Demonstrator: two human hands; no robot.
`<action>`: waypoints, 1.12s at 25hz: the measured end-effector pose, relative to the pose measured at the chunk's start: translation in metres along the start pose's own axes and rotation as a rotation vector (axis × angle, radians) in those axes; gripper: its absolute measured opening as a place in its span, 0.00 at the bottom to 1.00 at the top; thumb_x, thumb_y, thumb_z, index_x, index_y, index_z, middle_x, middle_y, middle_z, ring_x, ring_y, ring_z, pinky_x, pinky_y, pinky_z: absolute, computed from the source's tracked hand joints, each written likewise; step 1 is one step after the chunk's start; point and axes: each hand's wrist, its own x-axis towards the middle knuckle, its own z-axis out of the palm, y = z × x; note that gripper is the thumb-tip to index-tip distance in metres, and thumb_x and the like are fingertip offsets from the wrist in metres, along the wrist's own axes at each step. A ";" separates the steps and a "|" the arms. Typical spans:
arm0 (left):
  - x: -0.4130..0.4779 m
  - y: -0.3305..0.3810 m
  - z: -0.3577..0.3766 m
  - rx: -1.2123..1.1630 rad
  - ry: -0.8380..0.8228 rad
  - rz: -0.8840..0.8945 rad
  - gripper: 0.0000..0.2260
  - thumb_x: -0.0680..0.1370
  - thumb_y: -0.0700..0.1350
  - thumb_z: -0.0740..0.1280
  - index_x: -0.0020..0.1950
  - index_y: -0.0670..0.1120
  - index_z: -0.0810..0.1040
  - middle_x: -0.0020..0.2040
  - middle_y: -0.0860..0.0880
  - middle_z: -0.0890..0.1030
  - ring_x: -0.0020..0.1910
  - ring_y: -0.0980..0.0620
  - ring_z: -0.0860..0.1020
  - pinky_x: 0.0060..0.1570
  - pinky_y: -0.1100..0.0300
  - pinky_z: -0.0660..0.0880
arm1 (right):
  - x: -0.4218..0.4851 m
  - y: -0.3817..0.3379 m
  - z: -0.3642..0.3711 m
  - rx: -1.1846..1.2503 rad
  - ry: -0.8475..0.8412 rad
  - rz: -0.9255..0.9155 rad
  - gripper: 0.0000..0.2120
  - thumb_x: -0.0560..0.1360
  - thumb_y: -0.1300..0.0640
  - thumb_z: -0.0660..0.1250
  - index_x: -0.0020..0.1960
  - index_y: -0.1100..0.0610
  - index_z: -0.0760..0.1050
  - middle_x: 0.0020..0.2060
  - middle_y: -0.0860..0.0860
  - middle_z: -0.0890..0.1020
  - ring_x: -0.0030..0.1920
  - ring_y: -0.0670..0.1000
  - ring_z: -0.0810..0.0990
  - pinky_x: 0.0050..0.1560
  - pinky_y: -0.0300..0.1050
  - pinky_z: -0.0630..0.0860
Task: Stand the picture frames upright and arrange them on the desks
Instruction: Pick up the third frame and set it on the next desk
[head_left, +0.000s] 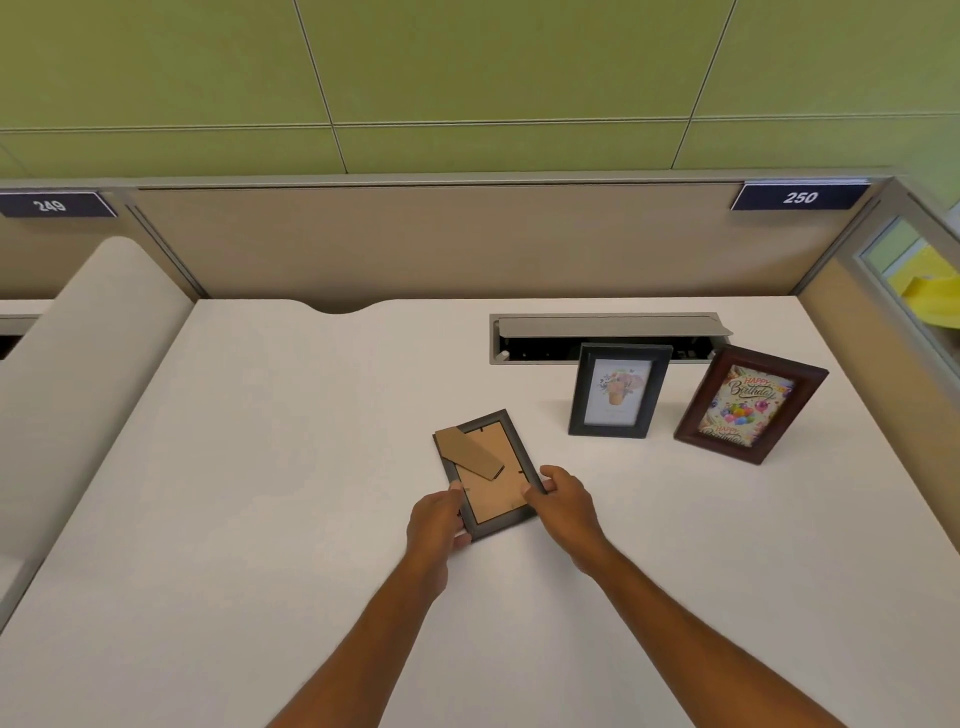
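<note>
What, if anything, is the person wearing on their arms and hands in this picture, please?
Nothing that shows. The left hand and the right hand are bare, with no gloves, rings, watch or bracelet visible. Both forearms are bare too, right down to the bottom edge of the picture, so no sleeve comes into view. The fingers carry no markings that I can make out.

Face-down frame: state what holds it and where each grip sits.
Both hands hold the face-down frame. The left hand grips its near left edge by the lower corner; the right hand grips the right edge. Its cardboard stand is untouched.
</note>
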 end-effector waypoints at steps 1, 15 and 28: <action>-0.001 0.000 -0.001 -0.013 -0.010 -0.002 0.14 0.86 0.55 0.66 0.66 0.48 0.80 0.64 0.44 0.83 0.61 0.43 0.82 0.52 0.51 0.83 | 0.001 -0.001 0.000 0.016 -0.002 0.011 0.30 0.82 0.47 0.70 0.80 0.55 0.68 0.74 0.55 0.76 0.72 0.57 0.77 0.68 0.51 0.76; 0.002 0.004 -0.036 0.211 -0.053 0.448 0.19 0.85 0.38 0.66 0.68 0.60 0.82 0.65 0.52 0.84 0.61 0.52 0.83 0.59 0.54 0.83 | 0.008 -0.037 -0.022 0.559 -0.009 0.216 0.12 0.82 0.64 0.71 0.65 0.62 0.80 0.56 0.61 0.86 0.53 0.58 0.88 0.55 0.54 0.87; 0.004 0.036 -0.035 0.544 0.146 1.087 0.24 0.76 0.24 0.68 0.60 0.49 0.87 0.58 0.55 0.87 0.59 0.55 0.84 0.61 0.59 0.80 | -0.019 -0.089 -0.059 0.656 -0.126 0.198 0.11 0.79 0.59 0.75 0.56 0.68 0.83 0.50 0.66 0.88 0.43 0.58 0.88 0.50 0.51 0.88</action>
